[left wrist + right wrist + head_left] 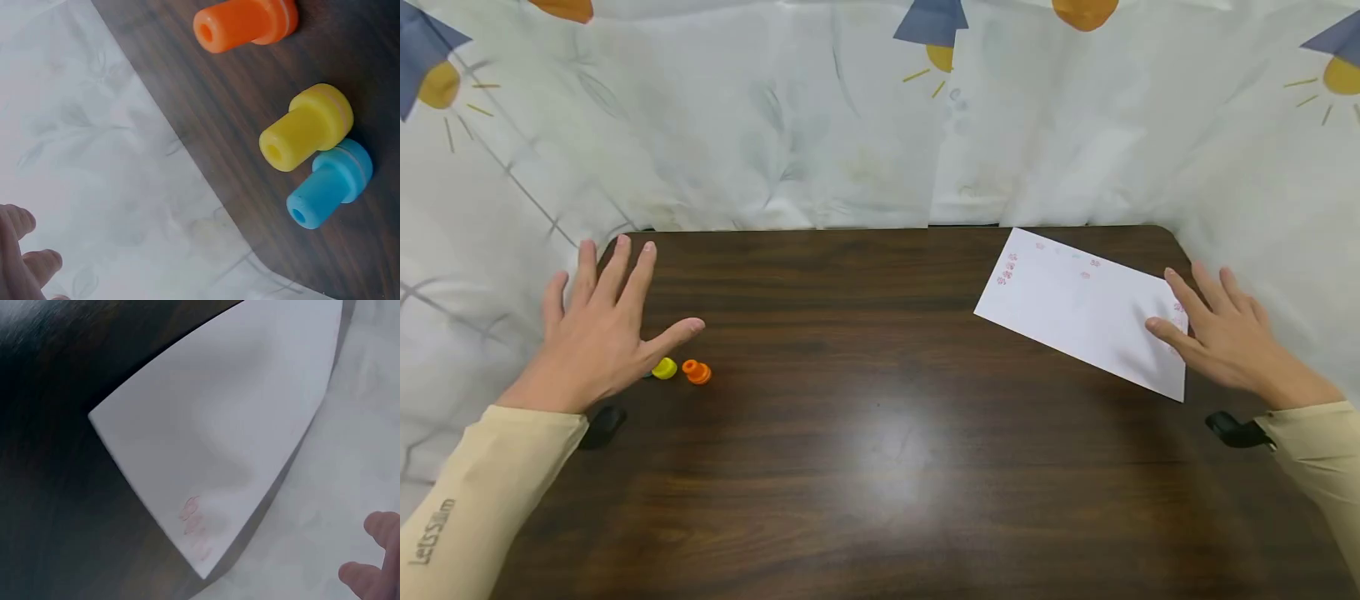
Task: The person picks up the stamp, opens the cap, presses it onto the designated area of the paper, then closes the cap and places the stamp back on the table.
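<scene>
At the left edge of the dark wooden table, the left hand is hovering palm down with its fingers spread and straight, gripping nothing. Just beside its thumb, toward the person, three small stampers are lying on their sides: the blue stamper is tucked under the hand in the head view, the yellow stamper is lying touching it, and the orange stamper is sitting a little apart to the right. Across the table, well apart from them, a white sheet of paper with red stamped marks is lying at an angle near the far right corner. The right hand is spreading flat over the sheet's right end, fingers straight, holding nothing; whether the fingertips are pressing on the paper is unclear. A patterned white cloth is hanging behind.
</scene>
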Demonstrator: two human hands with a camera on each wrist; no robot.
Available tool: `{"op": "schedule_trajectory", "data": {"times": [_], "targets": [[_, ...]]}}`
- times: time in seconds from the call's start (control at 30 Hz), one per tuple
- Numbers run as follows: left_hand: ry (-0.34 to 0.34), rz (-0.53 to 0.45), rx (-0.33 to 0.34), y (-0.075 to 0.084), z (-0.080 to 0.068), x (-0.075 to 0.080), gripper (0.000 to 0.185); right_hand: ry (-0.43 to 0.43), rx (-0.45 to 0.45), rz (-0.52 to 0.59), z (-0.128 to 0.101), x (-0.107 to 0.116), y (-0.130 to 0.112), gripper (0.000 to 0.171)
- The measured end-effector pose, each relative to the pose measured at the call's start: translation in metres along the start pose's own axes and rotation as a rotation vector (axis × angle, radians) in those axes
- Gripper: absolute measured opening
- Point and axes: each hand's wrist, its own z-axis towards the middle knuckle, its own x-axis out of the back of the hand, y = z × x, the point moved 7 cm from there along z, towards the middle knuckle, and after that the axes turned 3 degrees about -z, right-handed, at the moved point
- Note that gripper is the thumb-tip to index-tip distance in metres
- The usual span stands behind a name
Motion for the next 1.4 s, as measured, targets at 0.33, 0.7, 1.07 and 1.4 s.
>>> {"op": "schedule_trajectory", "data": {"times": [0.33,0.7,1.07,1.4], "targets": [[-0.003,0.011,-0.046,0.012,0.008,-0.004,0.102,-0.011,-0.034,-0.001,0.005,-0.01,0.02,0.083],[-0.006,0.012,-0.087,0.028,0.021,-0.009,0.102,-0.059,-0.052,-0.027,0.012,-0.023,0.031,0.087],[-0.015,0.018,-0.127,0.045,0.035,-0.016,0.102,-0.11,-0.064,-0.04,0.016,-0.036,0.034,0.092],[-0.043,0.02,-0.135,0.046,0.035,-0.023,0.102,-0.184,-0.062,-0.061,0.021,-0.043,0.026,0.097]]}}
